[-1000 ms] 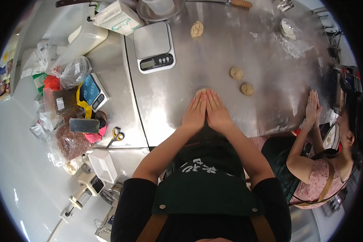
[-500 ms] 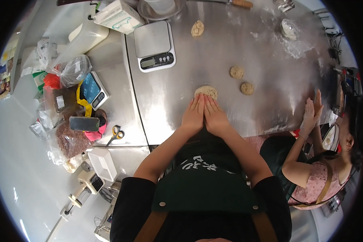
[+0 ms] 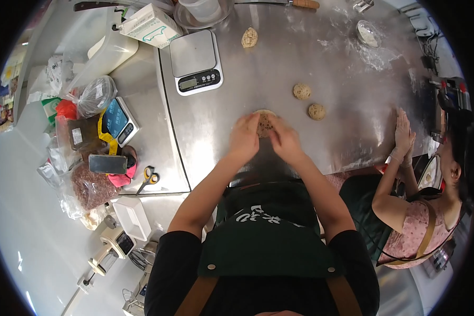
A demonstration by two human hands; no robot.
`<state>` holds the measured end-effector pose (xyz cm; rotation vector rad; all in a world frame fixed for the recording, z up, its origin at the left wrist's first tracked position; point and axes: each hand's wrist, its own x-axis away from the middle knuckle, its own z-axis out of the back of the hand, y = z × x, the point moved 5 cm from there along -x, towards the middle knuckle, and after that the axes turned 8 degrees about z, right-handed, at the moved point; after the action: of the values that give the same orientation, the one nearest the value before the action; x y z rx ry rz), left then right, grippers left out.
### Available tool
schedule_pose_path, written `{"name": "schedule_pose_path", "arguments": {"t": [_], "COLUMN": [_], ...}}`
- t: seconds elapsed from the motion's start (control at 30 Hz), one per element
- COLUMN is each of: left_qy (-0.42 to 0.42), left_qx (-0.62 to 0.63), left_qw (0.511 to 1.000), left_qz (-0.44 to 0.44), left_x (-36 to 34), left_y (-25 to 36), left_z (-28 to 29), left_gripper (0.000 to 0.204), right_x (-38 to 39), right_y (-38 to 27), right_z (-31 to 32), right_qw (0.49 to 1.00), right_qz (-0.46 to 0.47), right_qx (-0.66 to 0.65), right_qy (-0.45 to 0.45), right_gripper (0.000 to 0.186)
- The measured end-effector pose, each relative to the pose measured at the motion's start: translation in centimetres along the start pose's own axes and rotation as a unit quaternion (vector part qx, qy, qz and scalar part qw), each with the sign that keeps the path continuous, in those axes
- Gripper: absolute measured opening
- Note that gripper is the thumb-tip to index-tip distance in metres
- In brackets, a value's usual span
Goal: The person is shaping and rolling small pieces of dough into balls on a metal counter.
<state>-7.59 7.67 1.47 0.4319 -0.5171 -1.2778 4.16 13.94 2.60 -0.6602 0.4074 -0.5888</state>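
Note:
A speckled piece of dough (image 3: 265, 126) lies on the steel table in front of me, between my two hands. My left hand (image 3: 244, 138) closes round its left side, with the fingertips at its far edge. From the right, my right hand (image 3: 286, 139) grips the opposite side with bent fingers and thumb. The hands are apart, so the dough's middle shows, while its sides are partly covered. Right of my hands rest two round dough balls (image 3: 302, 91), close together. A smaller, uneven lump of dough (image 3: 249, 37) sits farther off.
A kitchen scale (image 3: 196, 63) stands at the far left of the steel table (image 3: 237, 79). Beyond it are a carton (image 3: 150, 26) and a metal bowl (image 3: 205, 20). Scissors (image 3: 148, 179) and bagged ingredients (image 3: 95, 184) lie left. A gloved co-worker (image 3: 405, 210) is at right.
My hands have parted from lying flat together on the dough's near edge and now hold its two sides. The co-worker's hands have moved slightly, still pressed together.

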Motion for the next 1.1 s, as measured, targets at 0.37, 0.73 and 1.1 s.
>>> {"name": "schedule_pose_path", "arguments": {"t": [0.37,0.73,1.1], "left_qy": [0.033,-0.052,0.026], "left_qx": [0.009,0.117,0.174], "left_qw": [0.999,0.987,0.984], "left_qz": [0.042,0.098,0.04], "left_x": [-4.6,-2.8,-1.1], "left_y": [-0.9,-1.8,-1.7], "left_z": [1.4,1.2,1.2], "left_gripper": [0.021,0.021,0.027], "right_x": [-1.4,-0.4,-3.6], "right_y": [3.9,2.7,0.7], "right_z": [-1.3,-1.4,-3.5], "right_qw": [0.942,0.953,0.981], "right_qz": [-0.321,-0.252,-0.054], "right_qx": [-0.101,-0.161,0.118], "right_qy": [0.01,0.045,0.144], "right_gripper": [0.023,0.017,0.01]}}
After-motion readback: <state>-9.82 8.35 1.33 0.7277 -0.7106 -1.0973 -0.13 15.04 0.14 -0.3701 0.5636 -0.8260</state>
